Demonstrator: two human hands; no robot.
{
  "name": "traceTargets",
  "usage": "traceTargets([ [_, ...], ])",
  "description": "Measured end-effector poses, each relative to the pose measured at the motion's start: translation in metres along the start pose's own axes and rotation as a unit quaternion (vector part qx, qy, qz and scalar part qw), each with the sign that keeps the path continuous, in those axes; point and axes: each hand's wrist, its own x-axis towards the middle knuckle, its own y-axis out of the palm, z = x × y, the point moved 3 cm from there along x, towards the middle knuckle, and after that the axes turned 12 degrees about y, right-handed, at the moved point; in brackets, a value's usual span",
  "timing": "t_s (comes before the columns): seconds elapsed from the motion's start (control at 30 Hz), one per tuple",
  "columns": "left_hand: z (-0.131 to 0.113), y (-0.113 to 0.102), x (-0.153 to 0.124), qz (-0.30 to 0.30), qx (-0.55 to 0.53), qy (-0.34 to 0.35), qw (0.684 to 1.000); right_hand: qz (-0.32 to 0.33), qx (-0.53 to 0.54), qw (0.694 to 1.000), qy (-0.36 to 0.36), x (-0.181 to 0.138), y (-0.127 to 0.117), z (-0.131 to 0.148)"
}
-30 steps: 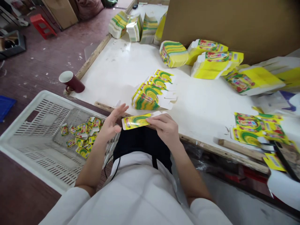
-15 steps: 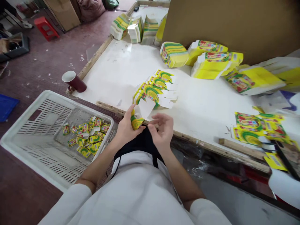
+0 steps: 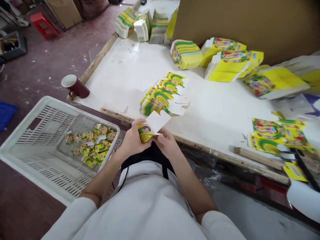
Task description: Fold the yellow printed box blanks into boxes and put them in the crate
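Observation:
Just off the table's front edge, my left hand [image 3: 132,140] grips a small yellow-green carton [image 3: 145,136] by its sides, thumb and fingers wrapped round it. The carton's top stands open, with a white flap raised. My right hand [image 3: 165,141] pinches a flap at the carton's right side; its fingertips are partly hidden. Beyond the hands, a fanned row of flat printed cartons [image 3: 160,96] lies on the white table [image 3: 120,70]. Below left, a white plastic basket [image 3: 32,133] holds several small folded cartons [image 3: 100,146].
A maroon mug [image 3: 81,90] stands at the table's left corner. Stacks of flat cartons [image 3: 186,55] line the back, before a large brown board [image 3: 237,23]. More flat cartons [image 3: 267,133] and a wooden strip [image 3: 258,158] lie on the right. A red stool [image 3: 44,25] is on the floor.
My right hand has moved from loosely open beside the carton to pinching its flap. The raised white flap now stands more fully in view. The left hand keeps its hold.

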Motion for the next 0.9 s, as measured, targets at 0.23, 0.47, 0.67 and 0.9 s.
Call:
traceTargets([
  [0.23, -0.005, 0.009, 0.000, 0.017, 0.029, 0.081, 0.996, -0.065, -0.079, 0.995, 0.020, 0.003, 0.001, 0.014],
  [0.47, 0.010, 0.016, -0.011, 0.100, 0.013, 0.029, 0.994, -0.014, -0.311, 0.942, -0.123, -0.006, 0.000, 0.007],
  [0.67, 0.023, 0.007, -0.007, -0.060, 0.005, -0.070, 0.996, -0.136, -0.460, 0.832, -0.278, -0.006, -0.004, 0.010],
  [0.9, 0.035, -0.008, -0.010, -0.164, -0.312, -0.269, 0.896, -0.150, -0.500, 0.794, -0.310, -0.001, -0.011, 0.021],
])
